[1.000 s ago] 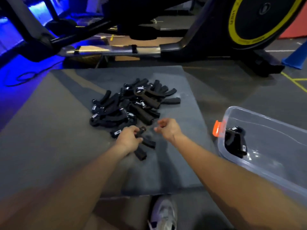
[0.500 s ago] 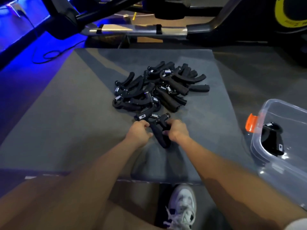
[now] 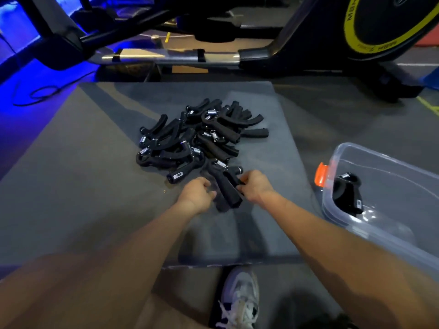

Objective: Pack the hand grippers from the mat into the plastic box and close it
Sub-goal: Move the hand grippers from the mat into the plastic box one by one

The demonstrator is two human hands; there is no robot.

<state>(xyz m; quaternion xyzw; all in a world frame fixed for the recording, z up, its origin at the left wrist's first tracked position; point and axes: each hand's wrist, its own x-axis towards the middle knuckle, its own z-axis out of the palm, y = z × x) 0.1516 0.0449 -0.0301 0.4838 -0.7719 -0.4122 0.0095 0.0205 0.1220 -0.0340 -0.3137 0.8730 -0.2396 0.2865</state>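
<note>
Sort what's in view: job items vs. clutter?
Job:
- pile of hand grippers on the mat
- gripper between the hands; right hand grips it, left hand beside it
- plastic box, one gripper inside

Lying about:
- exercise machine
- cable
- small crumb
</note>
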